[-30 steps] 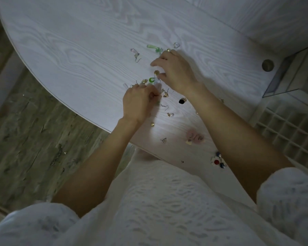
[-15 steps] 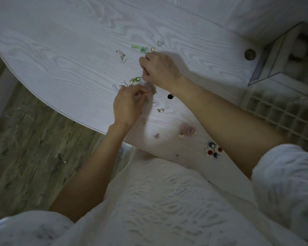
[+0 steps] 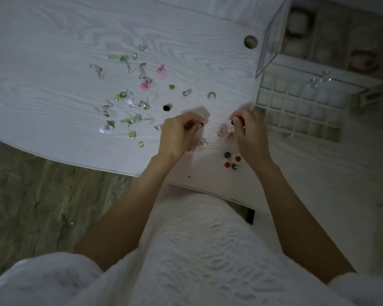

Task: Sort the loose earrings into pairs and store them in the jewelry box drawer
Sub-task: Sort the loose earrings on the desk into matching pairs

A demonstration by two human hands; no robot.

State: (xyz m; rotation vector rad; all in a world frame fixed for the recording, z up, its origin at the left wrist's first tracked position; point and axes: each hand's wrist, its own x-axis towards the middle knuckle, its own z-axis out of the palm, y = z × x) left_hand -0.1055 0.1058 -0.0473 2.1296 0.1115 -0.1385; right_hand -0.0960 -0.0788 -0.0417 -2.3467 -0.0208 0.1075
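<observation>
Left hand: the left hand (image 3: 177, 133) has its fingers curled in, tips pinched on something small and dark; too blurred to name, likely one earring.
Right hand: the right hand (image 3: 249, 131) is curled the same way, a small dark bit at its fingertips; I cannot tell for sure what it grips.
Why held so: both hands face each other, close together, as if comparing two pieces for a match.
Loose earrings: the earrings (image 3: 131, 100) lie scattered beyond and left of the left hand; a black stud (image 3: 167, 107) sits just past it.
Drawer: the gridded jewelry box drawer (image 3: 296, 107) lies open just right of the right hand.
Table edge: the table (image 3: 53, 62) rim curves just behind both wrists.
Open room: bare wood between right hand and drawer gives a short path.
</observation>
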